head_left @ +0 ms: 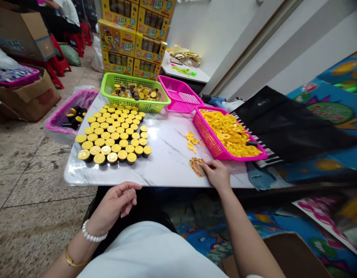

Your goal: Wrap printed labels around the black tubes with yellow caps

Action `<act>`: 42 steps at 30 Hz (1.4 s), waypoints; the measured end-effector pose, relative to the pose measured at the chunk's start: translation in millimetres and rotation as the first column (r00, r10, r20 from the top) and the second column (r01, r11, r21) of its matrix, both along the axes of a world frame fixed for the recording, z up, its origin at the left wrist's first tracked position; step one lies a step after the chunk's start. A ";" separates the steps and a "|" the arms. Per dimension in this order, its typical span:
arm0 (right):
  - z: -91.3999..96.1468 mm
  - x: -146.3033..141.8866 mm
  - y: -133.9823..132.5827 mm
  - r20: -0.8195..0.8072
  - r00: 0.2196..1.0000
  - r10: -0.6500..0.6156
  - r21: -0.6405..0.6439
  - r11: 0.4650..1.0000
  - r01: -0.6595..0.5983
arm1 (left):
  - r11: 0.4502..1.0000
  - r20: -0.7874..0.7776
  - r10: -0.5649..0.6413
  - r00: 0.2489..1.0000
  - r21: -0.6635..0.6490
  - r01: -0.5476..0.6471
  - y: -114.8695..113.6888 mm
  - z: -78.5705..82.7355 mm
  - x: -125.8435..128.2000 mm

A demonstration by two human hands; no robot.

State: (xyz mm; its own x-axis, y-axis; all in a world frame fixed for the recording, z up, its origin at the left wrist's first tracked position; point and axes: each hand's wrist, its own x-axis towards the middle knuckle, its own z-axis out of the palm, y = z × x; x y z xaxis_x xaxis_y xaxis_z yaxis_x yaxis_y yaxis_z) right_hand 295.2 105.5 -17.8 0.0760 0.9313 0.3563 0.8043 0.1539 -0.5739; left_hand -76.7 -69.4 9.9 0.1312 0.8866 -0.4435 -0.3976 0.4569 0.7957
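My right hand (218, 174) is at the table's front edge, thumb and fingers pinched at the right edge of a small, flat, multicoloured patterned piece (197, 166). Its exact kind is too small to make out. My left hand (122, 200) hangs just in front of the table edge and holds nothing; its index finger points out and the others curl loosely. Beyond it, several black cups with yellow lids (112, 157) stand upright in rows. Loose yellow ring-shaped plastic pieces (191, 142) lie above my right hand, beside a pink basket (207, 142) heaped with more of them.
A green basket (137, 106) of small yellow-capped containers and another pink basket (181, 94) stand at the table's back. Yellow boxes (120, 40) are stacked behind. A pink bin (55, 119) sits off the left edge; a black bag (282, 123) lies right. A person (68, 13) sits far left.
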 end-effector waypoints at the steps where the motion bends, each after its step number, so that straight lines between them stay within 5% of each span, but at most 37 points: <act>1: 1.1 -0.9 -0.7 -0.001 1.000 -0.008 0.022 1.000 0.008 | 1.000 0.004 -0.005 1.000 -0.004 0.006 0.0 -0.2 0.8; 5: 16.5 -20.8 -9.3 -0.028 0.999 -0.038 0.171 0.984 0.042 | 1.000 0.012 -0.026 1.000 0.000 0.026 4.2 6.3 8.5; 8: 36.4 -61.9 -27.8 -0.062 0.987 0.151 0.316 0.941 -0.124 | 0.998 -0.047 0.021 0.999 0.059 -0.018 13.0 17.3 17.4; 12: 52.7 -132.3 -63.0 -0.026 0.803 0.596 0.401 0.742 -0.537 | 0.991 -0.110 0.047 0.993 0.133 -0.033 28.0 25.9 27.7; 14: 49.8 -159.1 -78.2 -0.010 0.695 0.719 0.393 0.642 -0.658 | 0.986 -0.082 0.061 0.995 0.163 -0.047 31.6 24.8 28.8; 16: 41.2 -176.4 -88.1 -0.052 0.638 0.768 0.376 0.607 -0.700 | 0.980 -0.037 0.111 0.993 0.172 -0.103 31.2 21.3 26.8; 24: 28.4 -189.0 -91.1 -0.548 0.558 0.623 0.152 0.730 -0.667 | 0.925 -0.099 0.319 0.942 0.247 -0.288 28.0 24.3 15.1; 28: 36.9 -187.5 -87.4 -0.645 0.571 0.507 -0.071 0.705 -0.706 | 0.907 -0.325 0.356 0.876 0.346 -0.240 30.4 30.8 19.3; 31: 37.2 -190.7 -89.9 -0.650 0.620 0.439 -0.176 0.707 -0.686 | 0.878 -0.336 0.415 0.846 0.392 -0.275 26.9 30.3 25.3; 35: 32.4 -196.4 -98.2 -0.617 0.663 0.423 -0.107 0.791 -0.603 | 0.766 -0.340 0.604 0.720 0.496 -0.409 12.5 27.1 29.1; 42: 32.4 -204.3 -104.8 -0.503 0.681 0.532 0.047 0.804 -0.593 | 0.709 -0.487 0.654 0.579 0.662 -0.244 -6.9 24.7 26.8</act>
